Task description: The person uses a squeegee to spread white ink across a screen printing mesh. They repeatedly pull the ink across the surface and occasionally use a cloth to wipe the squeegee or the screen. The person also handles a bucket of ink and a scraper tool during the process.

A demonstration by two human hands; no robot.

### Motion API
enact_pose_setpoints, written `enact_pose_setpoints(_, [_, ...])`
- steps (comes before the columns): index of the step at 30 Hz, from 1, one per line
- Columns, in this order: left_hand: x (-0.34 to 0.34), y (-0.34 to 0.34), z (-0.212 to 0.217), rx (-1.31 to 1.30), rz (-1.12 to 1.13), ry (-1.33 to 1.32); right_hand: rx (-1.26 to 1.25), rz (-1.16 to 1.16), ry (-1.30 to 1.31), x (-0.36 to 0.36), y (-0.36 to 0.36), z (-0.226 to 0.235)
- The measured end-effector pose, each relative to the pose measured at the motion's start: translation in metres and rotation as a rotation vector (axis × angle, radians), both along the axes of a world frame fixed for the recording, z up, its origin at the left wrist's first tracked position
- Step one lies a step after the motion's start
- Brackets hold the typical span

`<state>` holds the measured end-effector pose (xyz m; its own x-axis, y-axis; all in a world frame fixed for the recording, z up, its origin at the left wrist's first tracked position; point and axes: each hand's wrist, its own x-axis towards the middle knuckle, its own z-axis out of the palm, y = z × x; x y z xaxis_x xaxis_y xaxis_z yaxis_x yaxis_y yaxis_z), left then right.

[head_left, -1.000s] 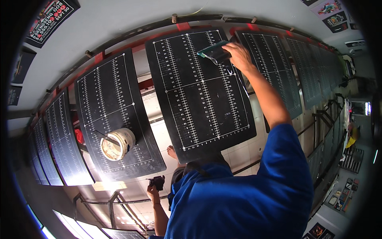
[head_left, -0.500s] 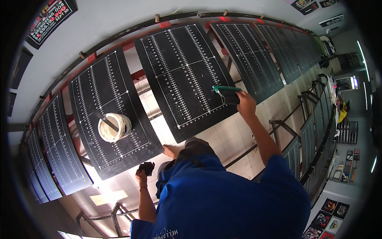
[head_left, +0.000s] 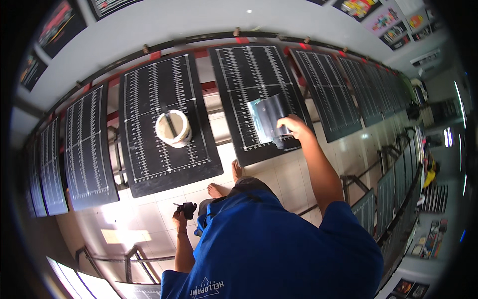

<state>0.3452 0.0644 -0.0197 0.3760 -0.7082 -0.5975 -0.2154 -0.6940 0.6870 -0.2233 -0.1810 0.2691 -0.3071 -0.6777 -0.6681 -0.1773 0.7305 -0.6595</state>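
My right hand (head_left: 294, 127) is closed on the near end of a wide, dark squeegee (head_left: 273, 115). A pale, teal-tinted strip runs along the squeegee's left side. It is over the black board (head_left: 234, 70) with white ruled scales; whether they touch, I cannot tell. Low on the left, my left hand (head_left: 179, 219) is closed round a small black object (head_left: 188, 210) with a thin part sticking out; its kind is unclear. A white bucket (head_left: 183, 137) stands on the neighbouring black board (head_left: 199, 172), with a dark flat stick (head_left: 171, 123) leaning inside it.
More ruled black boards (head_left: 92, 149) run in a row to both sides on a red and dark frame (head_left: 209, 87). My bare feet (head_left: 214, 190) are on the pale tiled floor (head_left: 294, 174). Behind me at the right, dark metal racks (head_left: 351, 182) carry further boards.
The squeegee has tilted so its broad face now shows, and my right hand has moved slightly left. My view has shifted, and both feet now show. The left hand still grips the black object.
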Motion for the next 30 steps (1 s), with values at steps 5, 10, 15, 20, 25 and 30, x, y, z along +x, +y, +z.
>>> enact_pose_setpoints(5, [0.028, 0.087, -0.014, 0.058, 0.259, -0.082, -0.131, 0.125, -0.216, 0.053, -0.107, 0.020])
enact_pose_setpoints(10, [0.001, 0.152, 0.035, 0.116, 0.498, -0.094, -0.610, 0.612, 0.185, 0.173, -0.249, 0.037])
enact_pose_setpoints(15, [-0.046, 0.183, 0.062, 0.125, 0.596, -0.132, -0.490, 1.104, 0.718, 0.315, -0.320, 0.039])
enact_pose_setpoints(20, [-0.090, 0.200, 0.096, 0.129, 0.686, -0.146, -0.372, 1.200, 0.890, 0.342, -0.348, 0.026])
enact_pose_setpoints(25, [-0.121, 0.212, 0.106, 0.214, 0.695, -0.201, -0.578, 1.131, 0.973, 0.331, -0.378, 0.021])
enact_pose_setpoints(30, [-0.118, 0.200, 0.095, 0.197, 0.677, -0.156, -1.092, 1.032, 1.248, 0.293, -0.312, -0.078])
